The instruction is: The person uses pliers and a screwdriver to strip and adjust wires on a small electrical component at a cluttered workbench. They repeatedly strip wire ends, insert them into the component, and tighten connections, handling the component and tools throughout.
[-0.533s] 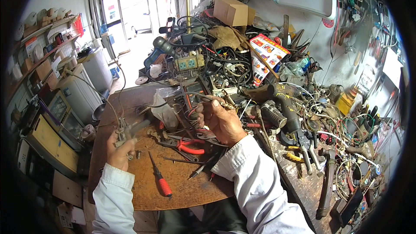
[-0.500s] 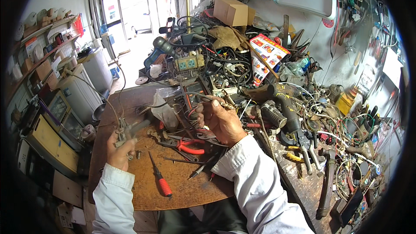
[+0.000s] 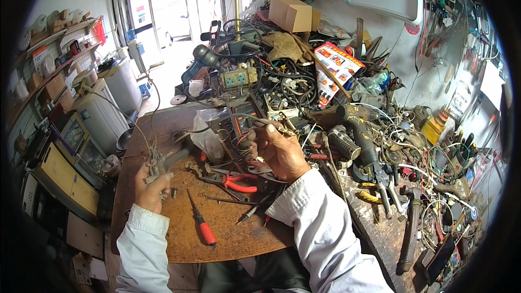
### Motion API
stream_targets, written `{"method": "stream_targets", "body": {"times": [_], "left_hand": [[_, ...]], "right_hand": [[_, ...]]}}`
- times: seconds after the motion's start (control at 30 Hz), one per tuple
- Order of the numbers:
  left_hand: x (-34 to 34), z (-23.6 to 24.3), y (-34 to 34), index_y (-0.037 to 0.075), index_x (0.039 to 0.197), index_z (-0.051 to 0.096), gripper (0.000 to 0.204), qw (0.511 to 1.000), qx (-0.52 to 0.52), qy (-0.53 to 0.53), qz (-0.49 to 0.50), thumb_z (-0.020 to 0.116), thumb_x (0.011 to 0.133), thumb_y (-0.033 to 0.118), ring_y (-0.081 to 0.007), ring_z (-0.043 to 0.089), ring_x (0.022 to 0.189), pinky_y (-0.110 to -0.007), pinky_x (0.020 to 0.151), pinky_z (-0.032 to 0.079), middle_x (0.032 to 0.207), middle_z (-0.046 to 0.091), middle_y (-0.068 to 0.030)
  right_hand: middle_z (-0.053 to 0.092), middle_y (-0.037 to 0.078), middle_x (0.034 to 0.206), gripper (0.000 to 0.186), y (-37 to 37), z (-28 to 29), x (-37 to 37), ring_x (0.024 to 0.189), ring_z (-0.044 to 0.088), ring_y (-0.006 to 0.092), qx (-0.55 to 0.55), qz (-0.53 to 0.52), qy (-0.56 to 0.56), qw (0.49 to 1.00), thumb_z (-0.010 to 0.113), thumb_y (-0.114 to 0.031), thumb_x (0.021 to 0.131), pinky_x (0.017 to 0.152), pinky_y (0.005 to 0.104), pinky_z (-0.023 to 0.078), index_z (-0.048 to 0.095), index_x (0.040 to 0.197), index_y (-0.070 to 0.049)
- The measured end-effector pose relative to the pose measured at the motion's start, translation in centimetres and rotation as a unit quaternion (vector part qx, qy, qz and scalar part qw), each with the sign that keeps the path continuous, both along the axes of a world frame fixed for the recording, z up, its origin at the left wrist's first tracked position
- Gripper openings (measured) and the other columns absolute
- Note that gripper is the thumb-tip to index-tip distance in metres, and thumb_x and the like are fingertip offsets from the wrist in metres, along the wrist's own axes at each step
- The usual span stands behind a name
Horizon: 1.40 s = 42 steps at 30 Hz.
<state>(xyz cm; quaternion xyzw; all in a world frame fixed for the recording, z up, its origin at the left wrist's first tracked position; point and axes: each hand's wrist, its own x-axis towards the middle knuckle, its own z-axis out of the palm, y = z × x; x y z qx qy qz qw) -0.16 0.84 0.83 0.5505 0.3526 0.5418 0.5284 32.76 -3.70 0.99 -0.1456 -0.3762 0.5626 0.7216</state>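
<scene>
My left hand point(image 3: 151, 189) is closed around a small greyish part point(image 3: 154, 164) above the left side of the wooden table; its exact kind is hard to make out. A thin cable point(image 3: 142, 130) rises from that part toward the upper left. Farther right, my right hand point(image 3: 282, 154) is raised with the thumb pressed against the fingers on a dark cable point(image 3: 251, 117), whose end lies at the fingertips. Below and between the hands lie red-handled pliers point(image 3: 240, 183) and a screwdriver point(image 3: 202, 220) with a red handle.
A hammer point(image 3: 412, 228), a grey-black power tool point(image 3: 358, 135) and tangled wires crowd the bench at right. Behind stand a socket box point(image 3: 235, 79), a cardboard box point(image 3: 290, 15) and heaped cables. A clear plastic bag point(image 3: 207, 142) lies on the wooden table point(image 3: 179, 249).
</scene>
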Motion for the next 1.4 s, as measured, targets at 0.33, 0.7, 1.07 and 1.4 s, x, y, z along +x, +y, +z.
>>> {"method": "stream_targets", "body": {"times": [0.33,0.7,1.07,1.4], "left_hand": [[0.3,-1.1,0.3,0.004,0.117,0.056,0.045,0.999,0.006,0.027,0.028,0.075,0.077,0.000,-0.0097,0.054,0.064,-0.025,0.052,0.045,0.083,0.057,-0.0011],[-0.2,0.7,-1.6,0.005,0.120,0.055,0.046,0.978,-0.061,-0.058,-0.190,0.075,0.079,0.005,-0.0094,0.055,0.067,-0.025,0.054,0.044,0.094,0.063,-0.0044],[-0.8,0.4,-0.9,0.001,0.150,0.030,0.095,0.894,-0.084,-0.123,-0.423,0.074,0.067,0.015,-0.0122,0.056,0.080,-0.023,0.056,0.043,0.126,0.055,-0.0161],[0.1,0.8,-2.0,-0.002,0.146,0.033,0.092,0.907,-0.055,-0.088,-0.409,0.072,0.064,0.014,-0.0180,0.059,0.085,-0.025,0.057,0.047,0.124,0.055,-0.0168]], "right_hand": [[0.065,0.007,0.080,0.024,1.2,-1.1,1.5,0.066,0.060,0.0170,-0.151,-0.139,-0.048,0.977,0.060,-0.028,0.098,0.055,0.0315,0.046,0.062,0.098,-0.004],[0.057,0.001,0.075,0.024,0.9,-0.6,0.6,0.065,0.052,0.0139,-0.164,-0.125,0.020,0.978,0.053,-0.031,0.102,0.060,0.0283,0.044,0.060,0.096,-0.009],[0.061,0.005,0.070,0.025,-0.4,1.1,-2.2,0.060,0.060,0.0149,-0.123,-0.139,-0.162,0.969,0.058,-0.022,0.100,0.052,0.0266,0.047,0.064,0.090,0.000],[0.063,0.015,0.093,0.021,-3.0,2.7,-6.8,0.088,0.058,0.0326,0.242,-0.357,-0.567,0.702,0.075,-0.013,0.075,0.078,0.0422,0.046,0.069,0.091,-0.001]]}}
